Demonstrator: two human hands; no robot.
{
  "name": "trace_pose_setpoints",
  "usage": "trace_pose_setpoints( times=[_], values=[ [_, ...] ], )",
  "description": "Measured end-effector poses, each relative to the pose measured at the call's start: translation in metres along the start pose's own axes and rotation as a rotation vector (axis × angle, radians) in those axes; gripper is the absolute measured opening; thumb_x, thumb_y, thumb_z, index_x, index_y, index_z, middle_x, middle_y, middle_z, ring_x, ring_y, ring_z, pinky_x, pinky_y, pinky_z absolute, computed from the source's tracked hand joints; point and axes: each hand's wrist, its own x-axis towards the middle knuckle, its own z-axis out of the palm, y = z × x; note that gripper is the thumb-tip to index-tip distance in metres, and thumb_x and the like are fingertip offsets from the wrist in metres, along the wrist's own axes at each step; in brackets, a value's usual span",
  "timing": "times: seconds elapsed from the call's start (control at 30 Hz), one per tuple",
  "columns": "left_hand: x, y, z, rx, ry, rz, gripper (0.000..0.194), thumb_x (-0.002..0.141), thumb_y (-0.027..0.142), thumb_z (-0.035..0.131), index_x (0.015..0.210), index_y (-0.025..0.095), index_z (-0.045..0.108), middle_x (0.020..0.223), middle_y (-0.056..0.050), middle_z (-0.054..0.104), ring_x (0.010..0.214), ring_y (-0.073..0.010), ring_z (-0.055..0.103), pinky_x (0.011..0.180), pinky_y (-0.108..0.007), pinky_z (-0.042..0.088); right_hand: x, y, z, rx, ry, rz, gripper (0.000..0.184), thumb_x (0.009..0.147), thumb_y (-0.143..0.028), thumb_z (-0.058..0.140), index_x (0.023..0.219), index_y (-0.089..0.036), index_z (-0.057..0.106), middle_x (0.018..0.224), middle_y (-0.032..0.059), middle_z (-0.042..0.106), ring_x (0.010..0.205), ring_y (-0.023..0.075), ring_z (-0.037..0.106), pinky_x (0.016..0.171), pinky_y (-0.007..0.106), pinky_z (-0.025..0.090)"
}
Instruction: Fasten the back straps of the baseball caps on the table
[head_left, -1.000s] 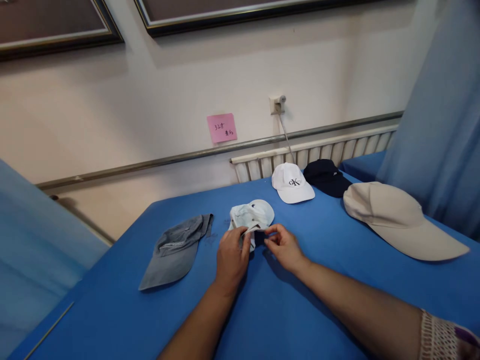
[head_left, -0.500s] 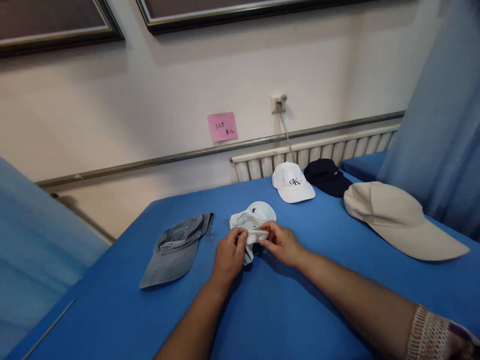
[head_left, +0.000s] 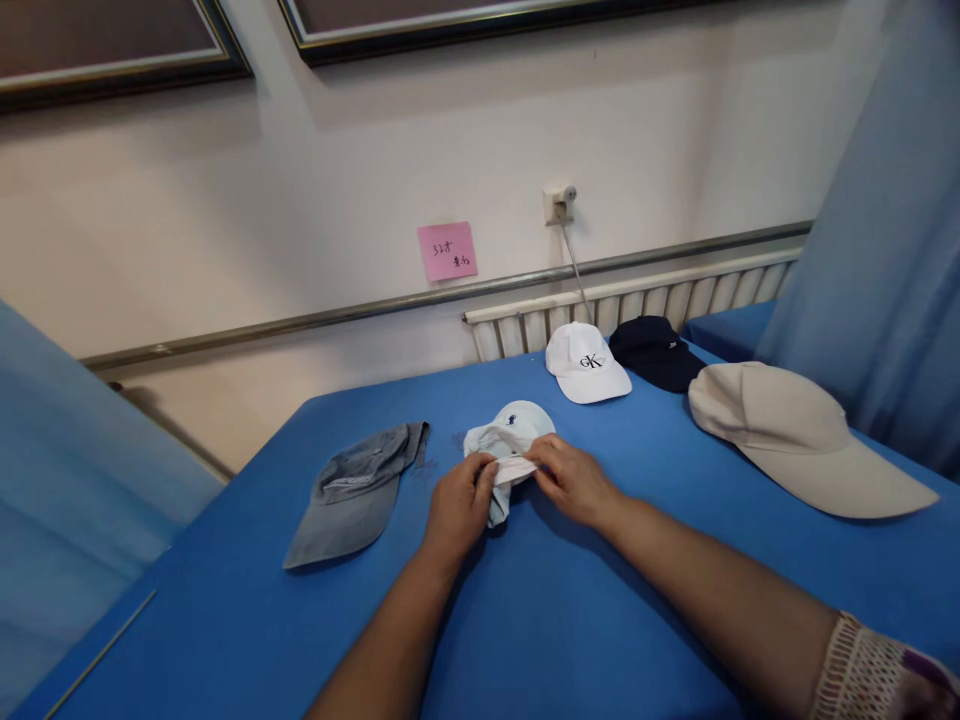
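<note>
A small pale blue cap [head_left: 511,432] with a tiny dark logo lies crumpled in the middle of the blue table [head_left: 570,610]. My left hand [head_left: 456,506] pinches its near left edge, fingers closed on the fabric. My right hand [head_left: 571,482] grips its near right edge and strap, fingers also closed. Both hands rest low on the table with the cap between them.
A grey cap [head_left: 352,492] lies flat to the left. A white cap with a black logo [head_left: 585,362] and a dark navy cap [head_left: 654,352] sit at the back. A large beige cap [head_left: 795,432] lies at the right. Blue curtains [head_left: 877,230] hang beside the radiator [head_left: 637,300].
My right hand has moved left onto the cap and closed on its edge. My left hand has kept its grip, and the cap is more bunched between the hands.
</note>
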Motion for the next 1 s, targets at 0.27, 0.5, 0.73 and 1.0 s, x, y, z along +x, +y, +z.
trace_pose_setpoints(
  times=[0.27, 0.5, 0.73, 1.0],
  values=[
    [-0.003, 0.001, 0.011, 0.105, -0.045, 0.101, 0.033, 0.088, 0.041, 0.054, 0.110, 0.018, 0.064, 0.105, -0.008, 0.070, 0.096, -0.0227, 0.063, 0.084, -0.032, 0.045, 0.004, 0.011, 0.006, 0.145, -0.082, 0.134, 0.017, 0.092, -0.021, 0.051, 0.079, -0.019, 0.062, 0.082, 0.0013, 0.059, 0.079, 0.0142, 0.057, 0.074, 0.025, 0.043],
    [-0.007, 0.008, 0.019, 0.182, -0.057, 0.152, 0.023, 0.086, 0.030, 0.057, 0.104, 0.020, 0.066, 0.100, -0.006, 0.070, 0.095, -0.0229, 0.060, 0.082, -0.034, 0.043, 0.004, 0.008, 0.004, 0.265, -0.111, 0.145, 0.020, 0.088, -0.022, 0.054, 0.070, -0.018, 0.058, 0.077, -0.0005, 0.055, 0.073, 0.0130, 0.053, 0.069, 0.024, 0.039],
    [-0.006, 0.009, 0.017, 0.136, -0.085, 0.130, 0.019, 0.082, 0.020, 0.056, 0.097, 0.020, 0.067, 0.095, -0.004, 0.070, 0.088, -0.0198, 0.059, 0.077, -0.030, 0.041, 0.002, 0.010, 0.002, 0.466, -0.193, 0.201, 0.022, 0.088, -0.030, 0.053, 0.072, -0.016, 0.061, 0.073, -0.0013, 0.054, 0.067, 0.0118, 0.049, 0.064, 0.023, 0.038],
    [-0.007, 0.008, 0.013, 0.204, -0.095, 0.172, 0.012, 0.085, 0.023, 0.055, 0.090, 0.020, 0.066, 0.086, -0.004, 0.068, 0.084, -0.0201, 0.058, 0.072, -0.029, 0.039, -0.002, 0.007, 0.005, 0.347, -0.139, 0.145, 0.013, 0.077, -0.024, 0.069, 0.072, -0.017, 0.060, 0.076, -0.0024, 0.054, 0.063, 0.0101, 0.048, 0.057, 0.022, 0.037]
  ],
)
